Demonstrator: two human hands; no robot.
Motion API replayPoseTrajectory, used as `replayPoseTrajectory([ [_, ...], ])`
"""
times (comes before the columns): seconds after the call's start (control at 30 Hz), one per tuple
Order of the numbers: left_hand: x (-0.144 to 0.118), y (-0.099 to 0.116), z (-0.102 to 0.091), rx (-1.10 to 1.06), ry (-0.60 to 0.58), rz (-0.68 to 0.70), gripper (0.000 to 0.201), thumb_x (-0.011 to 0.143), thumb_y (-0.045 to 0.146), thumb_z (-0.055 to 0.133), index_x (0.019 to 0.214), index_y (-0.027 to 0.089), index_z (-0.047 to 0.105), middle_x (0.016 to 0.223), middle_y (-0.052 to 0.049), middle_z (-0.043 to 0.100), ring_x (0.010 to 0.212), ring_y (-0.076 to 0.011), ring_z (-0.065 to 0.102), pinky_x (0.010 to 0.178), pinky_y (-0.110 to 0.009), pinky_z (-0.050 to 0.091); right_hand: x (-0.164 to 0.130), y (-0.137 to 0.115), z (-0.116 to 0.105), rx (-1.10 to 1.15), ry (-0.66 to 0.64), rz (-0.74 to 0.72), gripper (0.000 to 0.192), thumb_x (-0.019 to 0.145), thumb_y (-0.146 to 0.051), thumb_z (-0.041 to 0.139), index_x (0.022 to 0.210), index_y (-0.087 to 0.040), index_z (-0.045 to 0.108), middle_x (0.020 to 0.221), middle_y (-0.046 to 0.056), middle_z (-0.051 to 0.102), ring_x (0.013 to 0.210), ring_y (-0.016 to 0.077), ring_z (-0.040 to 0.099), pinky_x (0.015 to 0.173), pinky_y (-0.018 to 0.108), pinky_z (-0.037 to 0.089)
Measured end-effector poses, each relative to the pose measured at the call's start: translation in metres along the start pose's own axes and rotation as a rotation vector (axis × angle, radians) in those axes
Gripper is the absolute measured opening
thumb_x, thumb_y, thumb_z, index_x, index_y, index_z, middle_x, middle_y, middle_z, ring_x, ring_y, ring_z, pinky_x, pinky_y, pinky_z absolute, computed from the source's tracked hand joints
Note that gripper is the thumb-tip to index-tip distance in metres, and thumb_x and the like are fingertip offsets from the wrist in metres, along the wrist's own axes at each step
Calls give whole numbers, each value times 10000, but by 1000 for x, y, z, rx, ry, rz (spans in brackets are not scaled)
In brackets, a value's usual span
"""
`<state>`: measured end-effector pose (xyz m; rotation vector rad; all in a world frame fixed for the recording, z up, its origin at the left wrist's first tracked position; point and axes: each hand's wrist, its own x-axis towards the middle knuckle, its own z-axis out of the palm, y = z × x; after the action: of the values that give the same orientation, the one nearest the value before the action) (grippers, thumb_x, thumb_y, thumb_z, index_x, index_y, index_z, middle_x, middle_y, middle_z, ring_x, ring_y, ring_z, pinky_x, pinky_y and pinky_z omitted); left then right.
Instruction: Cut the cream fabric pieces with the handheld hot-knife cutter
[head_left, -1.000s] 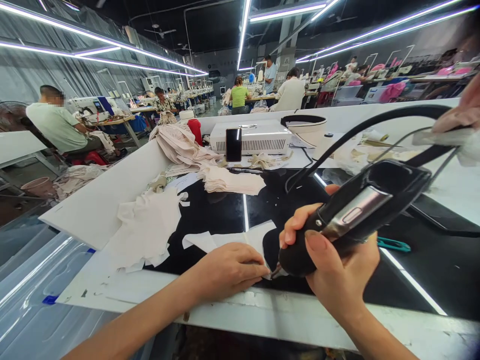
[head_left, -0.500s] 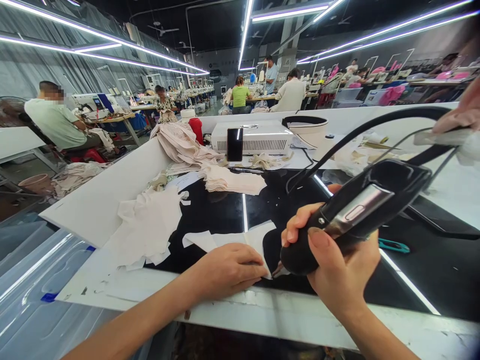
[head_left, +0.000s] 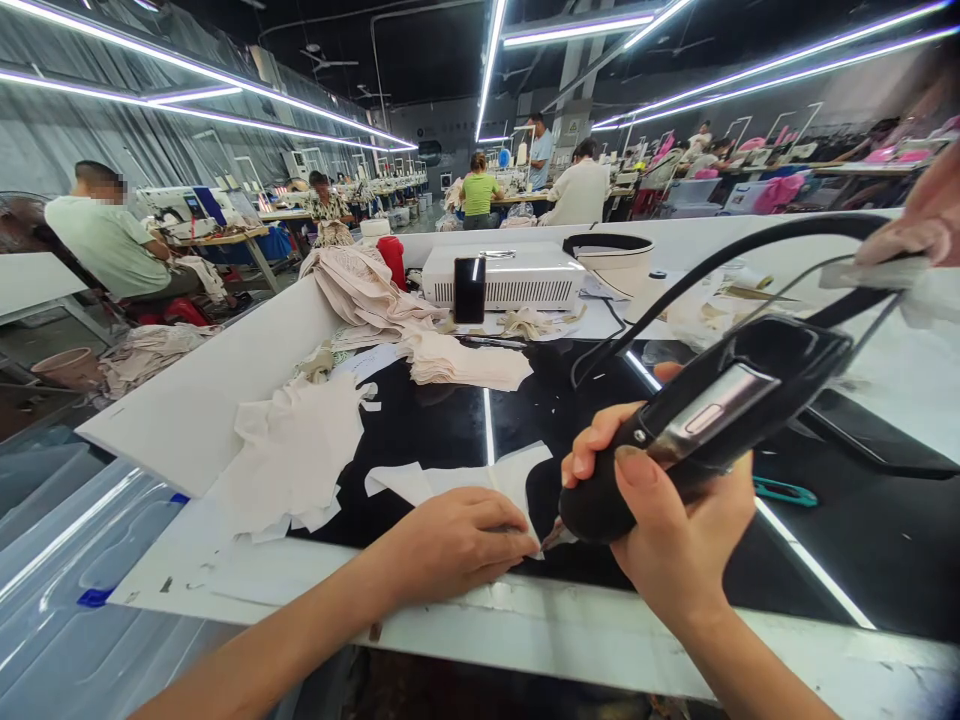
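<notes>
My right hand [head_left: 675, 530] is wrapped round a black handheld power tool [head_left: 690, 420] with a silver panel and a thick black cable. Its narrow tip points down-left, close to the corner of a white fabric piece [head_left: 442, 482]. My left hand [head_left: 465, 540] presses that piece onto the glossy black table surface [head_left: 420, 425], its fingers bent together at the near edge. The fingertips lie just left of the tool's tip; whether the tip touches the fabric I cannot tell.
A fabric heap [head_left: 292, 450] lies left, a stacked pile [head_left: 465, 360] beyond. Behind are a phone [head_left: 469, 290], a white vented box [head_left: 510, 275] and a bin [head_left: 611, 262]. A teal cutter [head_left: 785, 491] lies right. A blurred hand [head_left: 919, 225] is by the cable.
The tool and my right hand have shifted very slightly left and up. My left hand has barely moved on the fabric.
</notes>
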<state>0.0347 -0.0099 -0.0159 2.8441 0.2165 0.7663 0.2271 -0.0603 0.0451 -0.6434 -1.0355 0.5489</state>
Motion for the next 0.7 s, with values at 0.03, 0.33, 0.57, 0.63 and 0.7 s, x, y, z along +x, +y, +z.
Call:
replayPoseTrajectory([
  [0.03, 0, 0, 0, -3, 6, 4, 219, 1142, 207, 530, 1205, 164, 735, 1139, -93, 788, 1066, -193, 740, 998, -322, 584, 0, 0, 0, -1, 0, -3, 467, 925, -375, 872, 1324, -332, 632, 843, -47, 712, 605, 153, 649, 520, 311, 578],
  [0.33, 0, -1, 0, -16, 2, -4, 215, 1137, 201, 540, 1211, 167, 739, 1157, -88, 782, 1064, -199, 739, 998, -327, 582, 0, 0, 1, -42, -12, -9, 401, 955, -314, 831, 1300, -336, 628, 853, -46, 704, 608, 158, 647, 515, 320, 585],
  [0.57, -1, -2, -2, -12, -29, -25, 216, 1133, 204, 551, 1221, 170, 745, 1176, -98, 781, 1092, -196, 741, 1020, -331, 590, 0, 2, 3, -12, -4, -12, 475, 934, -387, 856, 1340, -345, 613, 848, -48, 703, 601, 160, 646, 520, 327, 589],
  [0.63, -2, -1, -2, -9, -42, -31, 218, 1132, 206, 553, 1225, 174, 747, 1176, -100, 782, 1100, -194, 743, 1027, -331, 596, -1, 3, 3, -11, -15, -6, 457, 937, -377, 853, 1324, -344, 612, 850, -49, 705, 599, 161, 647, 511, 327, 589],
  [0.7, -1, 0, -3, 0, -45, -33, 225, 1136, 213, 547, 1231, 176, 748, 1193, -106, 781, 1103, -191, 746, 1032, -330, 603, -1, 3, 3, -20, -13, -3, 404, 943, -356, 846, 1274, -340, 613, 856, -50, 704, 603, 160, 648, 508, 324, 586],
])
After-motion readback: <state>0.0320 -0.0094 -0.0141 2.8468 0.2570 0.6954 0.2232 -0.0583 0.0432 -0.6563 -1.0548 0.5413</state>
